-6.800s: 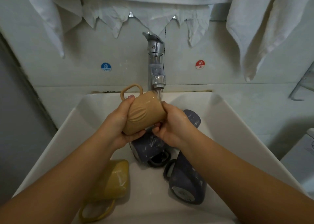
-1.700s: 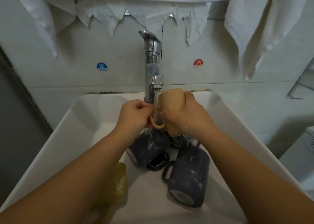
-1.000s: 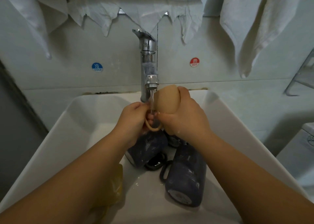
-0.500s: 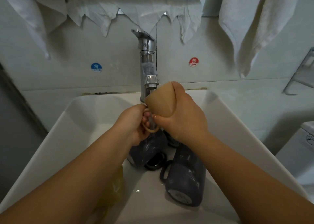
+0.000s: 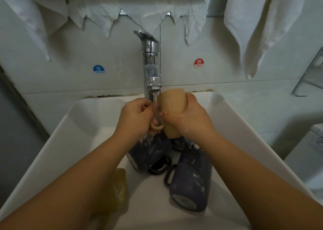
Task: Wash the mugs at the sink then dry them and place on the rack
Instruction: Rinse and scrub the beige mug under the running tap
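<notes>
A tan mug [image 5: 172,104] is held base up beside the running faucet [image 5: 151,69]. My right hand [image 5: 188,119] wraps its body. My left hand [image 5: 136,116] pinches its handle, and the water stream falls on the handle and my fingers. Below, in the white sink [image 5: 83,139], two dark blue mugs lie on their sides: one [image 5: 150,154] under my hands, one [image 5: 190,179] nearer me with its base towards me. A yellow mug [image 5: 118,189] lies at the left, mostly hidden by my left forearm.
White towels [image 5: 258,25] hang on the wall above the sink, one long one at the right. Blue COLD [image 5: 99,69] and red HOT [image 5: 198,63] stickers flank the faucet. A metal rack [image 5: 309,78] shows at the right edge, a white appliance below it.
The tan mug went from lying sideways under the tap in both hands to base up in my right hand, handle under the stream. In the last second it tilted slightly and my left fingers rubbed the handle.
</notes>
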